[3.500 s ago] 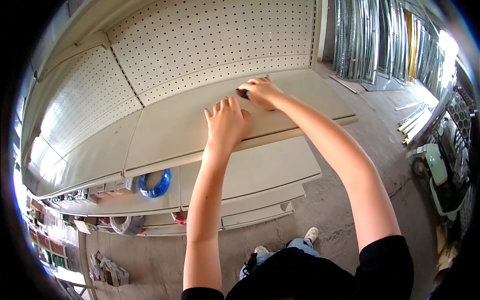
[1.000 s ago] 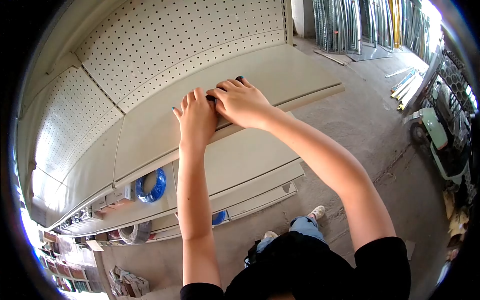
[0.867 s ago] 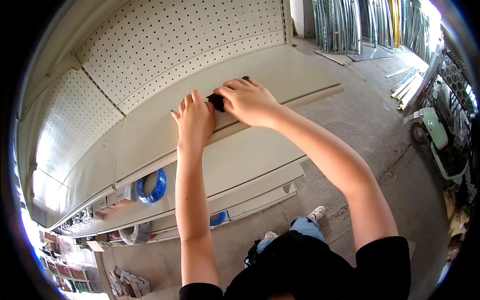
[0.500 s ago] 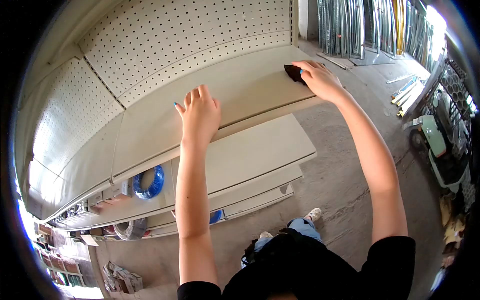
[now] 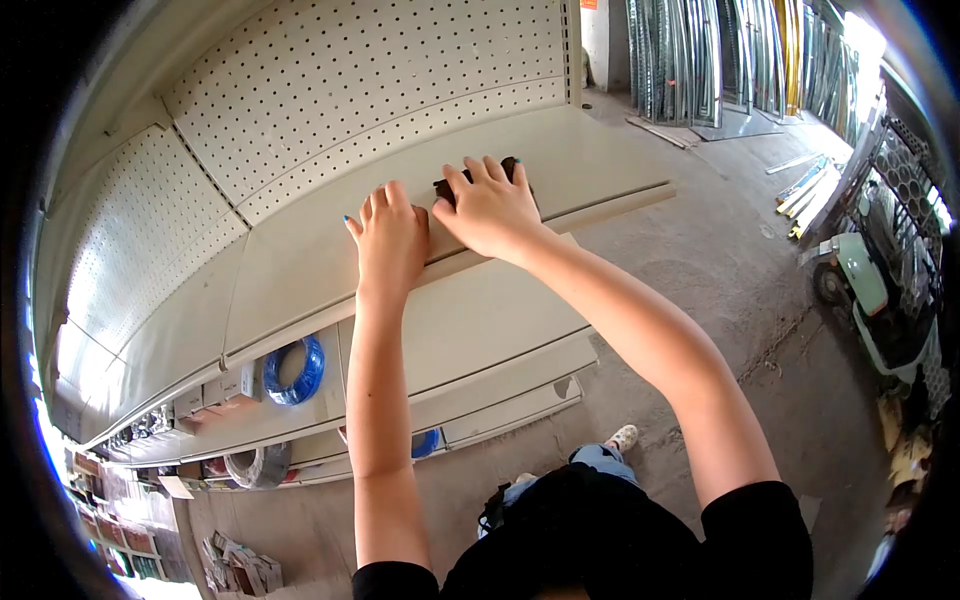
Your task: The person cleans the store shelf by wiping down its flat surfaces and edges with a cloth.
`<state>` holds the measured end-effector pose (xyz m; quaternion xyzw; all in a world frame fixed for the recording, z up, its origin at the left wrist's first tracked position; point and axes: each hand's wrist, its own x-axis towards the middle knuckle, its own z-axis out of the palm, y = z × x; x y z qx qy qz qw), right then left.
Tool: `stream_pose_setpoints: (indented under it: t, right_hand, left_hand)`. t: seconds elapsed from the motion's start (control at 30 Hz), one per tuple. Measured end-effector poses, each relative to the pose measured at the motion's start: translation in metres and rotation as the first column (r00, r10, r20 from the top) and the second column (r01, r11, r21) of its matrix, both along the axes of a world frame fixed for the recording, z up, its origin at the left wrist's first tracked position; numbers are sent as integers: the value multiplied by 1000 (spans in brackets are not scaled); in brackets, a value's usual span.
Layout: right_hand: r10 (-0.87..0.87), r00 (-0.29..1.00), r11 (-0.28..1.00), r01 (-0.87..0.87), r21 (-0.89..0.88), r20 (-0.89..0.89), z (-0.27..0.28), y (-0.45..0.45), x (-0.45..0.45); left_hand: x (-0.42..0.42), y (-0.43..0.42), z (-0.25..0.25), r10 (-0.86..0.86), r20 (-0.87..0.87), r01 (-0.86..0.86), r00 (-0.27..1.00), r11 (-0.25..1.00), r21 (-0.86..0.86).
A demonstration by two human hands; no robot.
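My right hand (image 5: 492, 212) lies with spread fingers over a dark cloth (image 5: 512, 170), pressing it onto the top shelf (image 5: 600, 160). Only the cloth's edges show around the fingers; it looks dark brown or black. Just to the left, my left hand (image 5: 391, 238) rests near the front edge of the same shelf, thumb held out and no object seen in it. Its fingertips are partly hidden from this angle. A small gap separates the two hands.
A perforated back panel (image 5: 380, 70) rises behind the shelf. Lower shelves hold a blue coil (image 5: 294, 370), a grey coil (image 5: 258, 465) and boxes (image 5: 228, 388). Metal bars (image 5: 675, 60) stand at the far right, near a pale green scooter (image 5: 860, 272). Cartons (image 5: 240, 563) sit on the floor.
My right hand has slid the dark cloth leftward along the shelf, from near its right end to beside my left hand. My left hand has barely moved.
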<state>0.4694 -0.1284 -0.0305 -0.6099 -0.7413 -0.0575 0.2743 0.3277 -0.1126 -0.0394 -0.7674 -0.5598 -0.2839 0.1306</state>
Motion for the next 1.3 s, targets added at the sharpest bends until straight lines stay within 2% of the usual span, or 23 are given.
stream_pose_setpoints:
  t: [0.07,0.1,0.13,0.17,0.2,0.23,0.3,0.4,0.5,0.53,0.6,0.67,0.7,0.8,0.83,0.93,0.97,1.07,1.13,1.23,1.3]
  right_hand:
    - [56,994,993,-65,-95,-94,8,2,10]
    - [128,960,987,-149,-66,-250,11,7,22]
    - [201,897,973,-228,-24,-394,17,9,38]
    - [174,856,979,-202,-5,-487,22,7,56]
    - [195,863,980,-186,66,-465,20,15,78]
    - [182,919,981,-143,134,-351,20,21,100]
    - [85,954,996,-80,28,-287,25,18,133]
    - [-29,994,998,22,-64,-108,8,32,152]
    - [19,1000,997,-20,-71,-12,0,28,150]
    - [42,999,995,-42,-86,7,1,27,149]
    - [47,998,990,-53,-134,-50,-6,36,154]
    - [37,994,972,-59,-228,-98,1,32,152]
    - [60,996,975,-71,-212,-62,1,34,153]
    - [41,994,962,-67,-264,-101,3,33,154]
    - [33,992,958,-65,-280,-120,2,33,154]
    - [73,997,973,-76,-216,-21,-5,35,159]
    - [50,996,968,-65,-243,-70,-4,34,158]
    - [61,992,964,-87,-250,-109,-4,35,159]
    - [91,988,966,-117,-232,-121,-4,35,159]
    - [99,990,974,-117,-194,-100,-7,37,157]
    - [97,992,979,-110,-172,-81,-10,41,157]
  left_hand:
    - [0,2,0,35,9,-36,999,999,23]
    - [-1,2,0,56,14,-56,998,998,33]
    - [-3,2,0,-11,49,8,999,998,66]
    - [-4,2,1,-79,85,70,993,992,103]
    - [-4,1,2,-149,120,131,982,981,142]
    - [-2,1,6,-222,205,203,953,973,111]
    - [8,0,18,-353,372,353,859,933,70]
    - [51,-9,35,-320,322,368,891,924,-101]
    - [98,4,16,-82,-1,81,997,989,-128]
    - [113,-1,23,-49,-69,29,996,963,-267]
    - [134,-11,24,-19,-151,-20,988,968,-249]
    - [147,-10,18,-91,-108,68,990,977,-204]
    - [147,-9,17,-117,-121,90,986,975,-203]
    - [135,-6,13,-189,-103,164,977,962,-217]
    - [131,-5,2,-205,-51,207,977,978,34]
    - [110,-12,23,-194,-319,156,928,978,-140]
    - [104,-22,41,-167,-412,-2,896,925,-379]
    - [47,-31,39,-15,-183,-51,983,934,-354]
    - [19,-34,43,50,-135,-104,990,900,-423]
    - [-14,-25,17,123,-27,-126,992,961,-246]
    - [-13,-16,8,99,-5,-98,995,973,-211]
